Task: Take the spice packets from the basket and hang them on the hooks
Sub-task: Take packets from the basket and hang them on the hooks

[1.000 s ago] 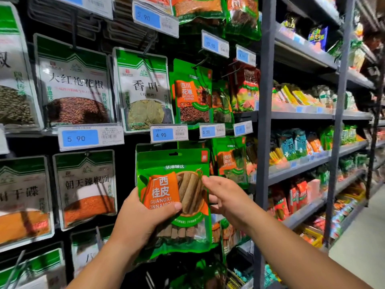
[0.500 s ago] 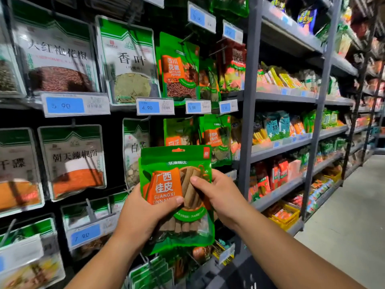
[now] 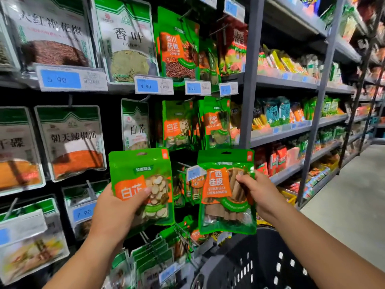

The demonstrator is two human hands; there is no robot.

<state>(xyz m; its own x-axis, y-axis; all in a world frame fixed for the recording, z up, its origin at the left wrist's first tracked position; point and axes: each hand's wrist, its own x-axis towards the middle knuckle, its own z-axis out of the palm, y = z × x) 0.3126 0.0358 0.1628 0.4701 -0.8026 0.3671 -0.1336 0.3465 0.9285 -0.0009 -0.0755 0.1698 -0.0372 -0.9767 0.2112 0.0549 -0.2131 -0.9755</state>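
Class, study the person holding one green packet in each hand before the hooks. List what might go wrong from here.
1. The sliced-root packet and cinnamon packet look alike, so either might land on the wrong hook.
2. The left hand and right hand each grip a packet's middle, so no hand is free to steady a hang hole; one may drop.
3. Below, bare hooks jut out and could snag.

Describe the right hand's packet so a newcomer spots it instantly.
Find the grey shelf upright, then drop to the black basket below. Above it the right hand pinches the cinnamon packet: green like the second packet in the left hand, but showing brown bark sticks, not pale round slices.
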